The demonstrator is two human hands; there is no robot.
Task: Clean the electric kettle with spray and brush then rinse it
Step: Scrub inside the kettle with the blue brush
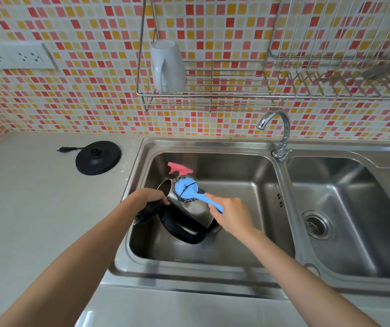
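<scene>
Kettle point(190, 207) duty at a mosaic-tiled kitchen sink: the steel electric kettle lies tilted on its side in the left basin point(212, 145), mouth toward the back left, black handle toward you. Your left hand point(150, 197) curls its fingers round a black part at the kettle's top, apparently the opened lid, steadying the body. Your right hand point(231, 214) is wrapped round the handle of the blue brush point(186, 188), whose round scouring head presses on the upper steel wall near the mouth. The pink-triggered spray bottle point(179, 168) lies in the basin just behind the kettle, so the step in hand looks to be the scrub, with the rinse not yet done; no water shows at the tap point(281, 131). To do it well, work the head in small circles from rim to base, turn the kettle with your left hand so each side meets the brush, and go lightly, since a wire scourer may scratch polished steel. Spare the underside contacts from soaking, as they mate with the black power base point(98, 158) sitting on the counter, well apart to the left.
</scene>
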